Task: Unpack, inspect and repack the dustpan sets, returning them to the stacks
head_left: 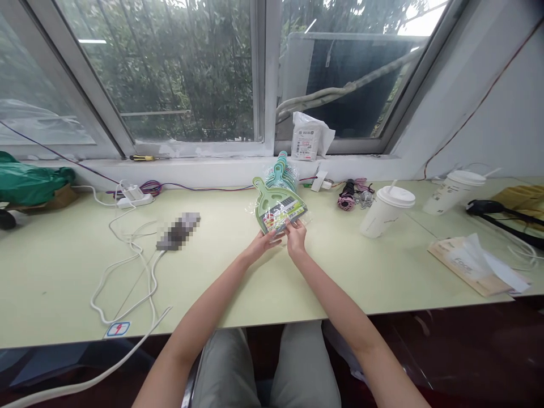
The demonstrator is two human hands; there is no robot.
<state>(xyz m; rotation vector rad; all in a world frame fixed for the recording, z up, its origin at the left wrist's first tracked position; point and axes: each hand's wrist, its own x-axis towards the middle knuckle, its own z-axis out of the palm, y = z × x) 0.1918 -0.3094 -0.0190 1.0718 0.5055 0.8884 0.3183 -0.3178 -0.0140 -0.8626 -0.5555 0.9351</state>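
Observation:
A green dustpan and brush set (276,207) in clear plastic wrap, with a printed label, is held just above the table, its handle pointing away to the upper left. My left hand (262,245) grips its lower left edge, the fingers partly under it. My right hand (296,235) grips the lower right edge with the thumb near the label. Directly behind stands a row of similar wrapped dustpans (280,173) in teal and other colours, partly hidden by the held one.
White cables and a blurred-out device (178,231) lie on the left of the table (204,283). Right of my hands stand two lidded white cups (385,212) and a tissue pack (471,263). A white package (308,139) rests on the window sill. The table's front edge runs below my forearms.

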